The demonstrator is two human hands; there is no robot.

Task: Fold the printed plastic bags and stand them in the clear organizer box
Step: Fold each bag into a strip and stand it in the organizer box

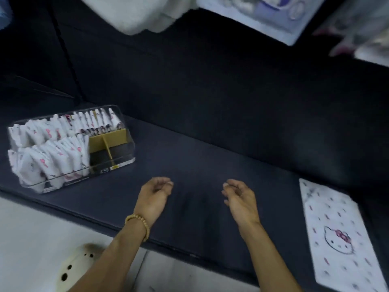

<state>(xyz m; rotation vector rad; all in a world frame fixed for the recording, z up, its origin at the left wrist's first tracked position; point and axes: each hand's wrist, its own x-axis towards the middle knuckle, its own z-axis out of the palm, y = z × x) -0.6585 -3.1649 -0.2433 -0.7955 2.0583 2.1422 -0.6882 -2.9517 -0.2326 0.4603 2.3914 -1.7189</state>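
Note:
The clear organizer box [128, 142] sits at the left on the dark sofa seat [200, 157], holding several folded printed bags [52, 144] standing in two rows; its right end shows yellow dividers with no bags. One flat printed plastic bag [336, 234], white with pink marks and a cat face, lies at the right on the seat. My left hand [153, 197] and my right hand [240, 199] hover over the middle of the seat, fingers loosely curled, holding nothing. The frame is motion-blurred.
A white cloth [136, 13] and a pale printed item [269, 15] lie on top of the sofa back. More blurred plastic [357, 32] is at the upper right. A light floor [31, 239] and a cream object with dark holes [73, 268] are below the seat edge.

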